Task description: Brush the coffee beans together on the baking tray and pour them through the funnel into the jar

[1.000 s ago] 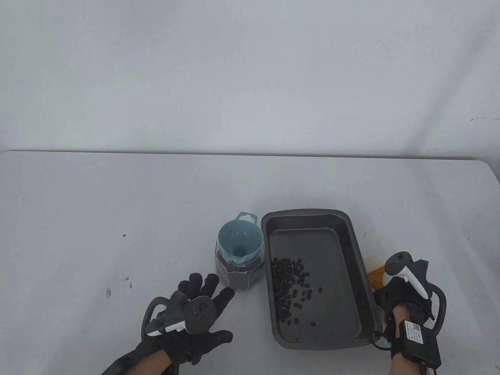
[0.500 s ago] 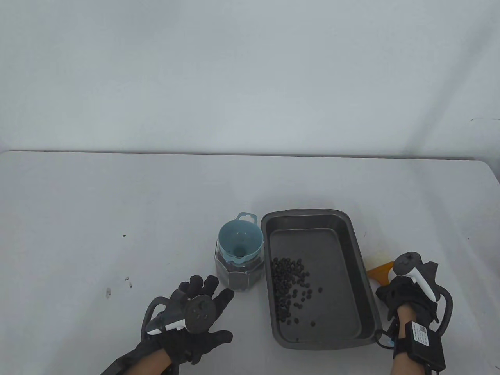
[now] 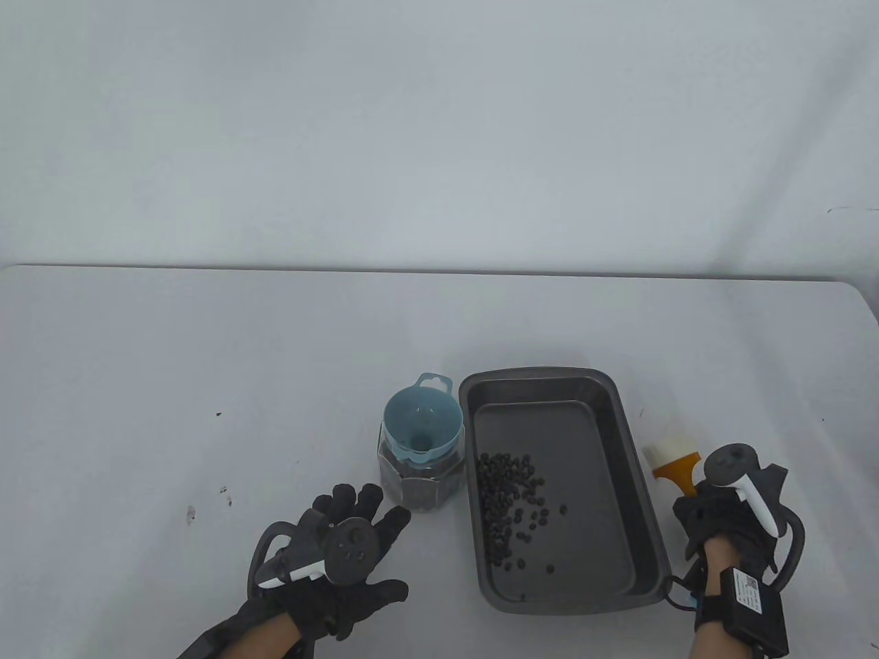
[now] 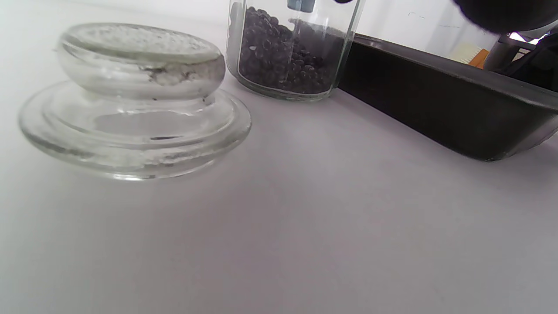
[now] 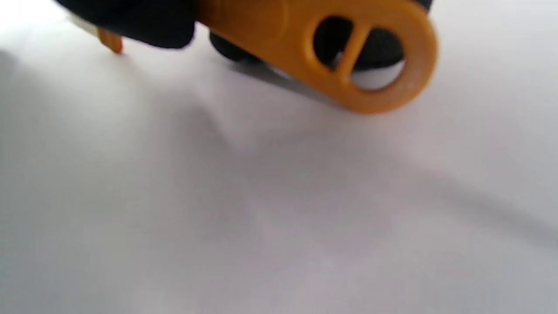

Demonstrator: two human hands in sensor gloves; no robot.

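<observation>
A: As seen from the table view, what is listed?

B: Item one: dark metal baking tray (image 3: 635, 473), on the white table (image 3: 206, 357). Coffee beans (image 3: 509, 501) lie loose on its floor, mostly toward its left wall. Item two: glass jar (image 3: 420, 477), just left of the tray, part-filled with beans, a pale blue funnel (image 3: 421, 420) seated in its mouth. Item three: brush (image 3: 673, 463), orange handle and pale bristles, just right of the tray, bristles pointing away from the person.

A: And the hands?

B: Left hand (image 3: 343, 549): fingers spread and straight, holding nothing, near the jar's front side. Right hand (image 3: 721, 522): fingers curled around the brush handle.

A: From the left wrist view?

B: Glass lid (image 4: 130, 104), resting upside down on the table, apart from the jar (image 4: 292, 48). Dark beans fill the jar's lower part; the funnel spout (image 4: 301, 4) hangs inside at the top edge. The tray's outer wall (image 4: 436, 109) stands just beside the jar. A bit of the brush (image 4: 473, 56) shows beyond the tray.

A: Right wrist view?

B: Blurred. Orange brush handle end (image 5: 366, 56), with a two-part hanging hole, held clear above the table. Black gloved fingers (image 5: 139, 22) close round the handle at the top edge.
</observation>
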